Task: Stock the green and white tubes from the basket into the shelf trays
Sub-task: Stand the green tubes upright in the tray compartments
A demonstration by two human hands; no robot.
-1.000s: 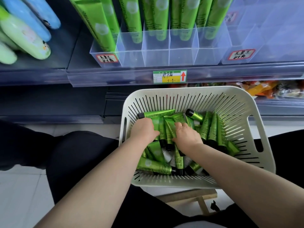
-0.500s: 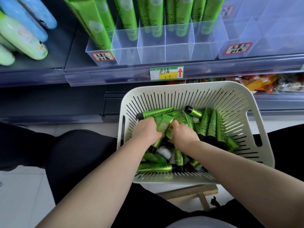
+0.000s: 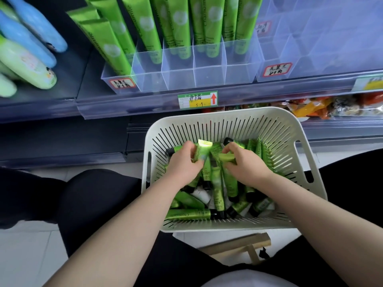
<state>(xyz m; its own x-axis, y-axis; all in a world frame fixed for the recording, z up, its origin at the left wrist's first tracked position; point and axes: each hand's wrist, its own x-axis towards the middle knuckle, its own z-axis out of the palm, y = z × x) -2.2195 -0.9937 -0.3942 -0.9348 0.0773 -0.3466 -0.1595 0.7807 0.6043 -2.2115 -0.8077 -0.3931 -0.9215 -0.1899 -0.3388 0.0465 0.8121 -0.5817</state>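
A cream slotted basket (image 3: 306, 162) rests on my lap, filled with several green tubes with black caps (image 3: 190, 214) and a few white ones (image 3: 200, 194). Both hands are inside it. My left hand (image 3: 183, 164) grips an upright green tube (image 3: 202, 151), its crimped end pointing up. My right hand (image 3: 243, 162) pinches another green tube (image 3: 227, 157) by its flat end. Above, the clear divided shelf tray (image 3: 209, 75) holds several tall green tubes (image 3: 180, 19) in its back compartments; its front compartments hold nothing.
A second clear tray (image 3: 315, 50) with a red-edged label stands to the right. Blue and pale green bottles (image 3: 27, 59) lie on the shelf at left. A green and yellow price tag (image 3: 198, 99) hangs on the shelf rail. Orange snack packs (image 3: 323, 106) fill the lower shelf. A wooden stool (image 3: 246, 245) shows below the basket.
Both hands rose slightly out of the pile, each lifting a green tube. The left hand's tube now stands upright. The view came closer to the shelf.
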